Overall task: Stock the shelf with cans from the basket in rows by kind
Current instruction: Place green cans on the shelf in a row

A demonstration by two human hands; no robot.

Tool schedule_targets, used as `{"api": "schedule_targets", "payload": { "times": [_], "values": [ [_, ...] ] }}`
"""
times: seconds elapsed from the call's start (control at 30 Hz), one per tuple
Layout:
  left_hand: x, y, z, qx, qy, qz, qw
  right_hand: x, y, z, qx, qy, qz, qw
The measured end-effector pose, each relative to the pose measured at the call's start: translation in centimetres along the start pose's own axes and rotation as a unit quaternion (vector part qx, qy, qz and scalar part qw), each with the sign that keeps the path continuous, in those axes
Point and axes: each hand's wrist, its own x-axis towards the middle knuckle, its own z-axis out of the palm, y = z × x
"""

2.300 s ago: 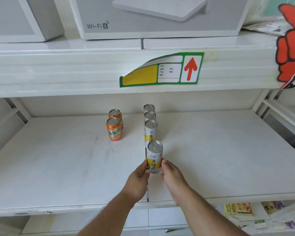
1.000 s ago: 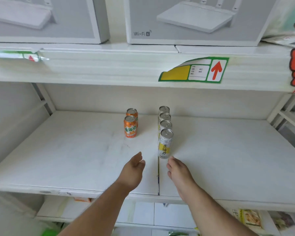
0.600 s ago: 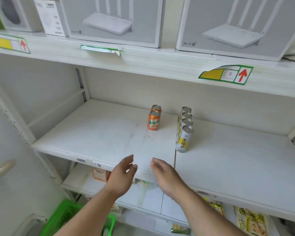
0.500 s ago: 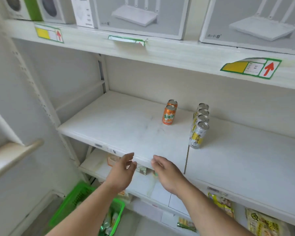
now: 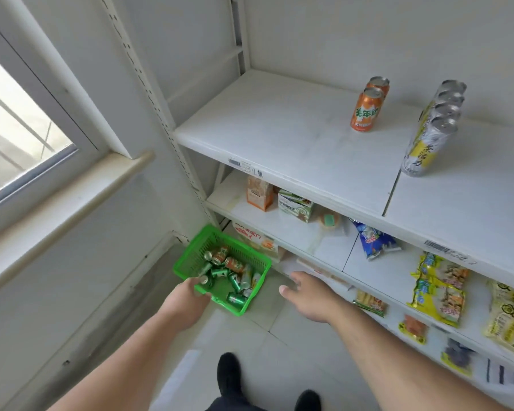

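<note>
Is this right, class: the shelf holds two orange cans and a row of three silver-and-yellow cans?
Not quite. The head view shows four silver-and-yellow cans in that row, not three. Two orange cans do stand on the shelf.

On the white shelf (image 5: 279, 134) in front of me two orange cans (image 5: 367, 109) stand upright one behind the other, and to their right four slim silver-and-yellow cans (image 5: 431, 134) stand in a tight row running front to back. Below, on the floor, the green mesh basket (image 5: 196, 250) holds a loose jumble of green and orange cans (image 5: 230, 272) lying on their sides.
</note>
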Motion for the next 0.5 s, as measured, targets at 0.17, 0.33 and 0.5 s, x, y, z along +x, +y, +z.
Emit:
{"api": "schedule_targets", "payload": {
  "times": [0.17, 0.33, 0.5],
  "values": [
    [1.8, -3.3, -1.4, -0.023, -0.006, -0.003, 1.000, 2.2, -3.1, 2.2, -0.001, 0.013, 0.004, 1.000],
    [6.2, -7.9, -4.1, -0.032, -0.030, 0.002, 0.999, 5.4, -7.0, 6.2, -0.007, 0.015, 0.032, 0.999],
    [11.9, -13.2, -6.3, -0.036, -0.065, -0.004, 0.997, 9.0, -10.1, 11.9, 0.006, 0.002, 0.075, 0.997]
  ]
}}
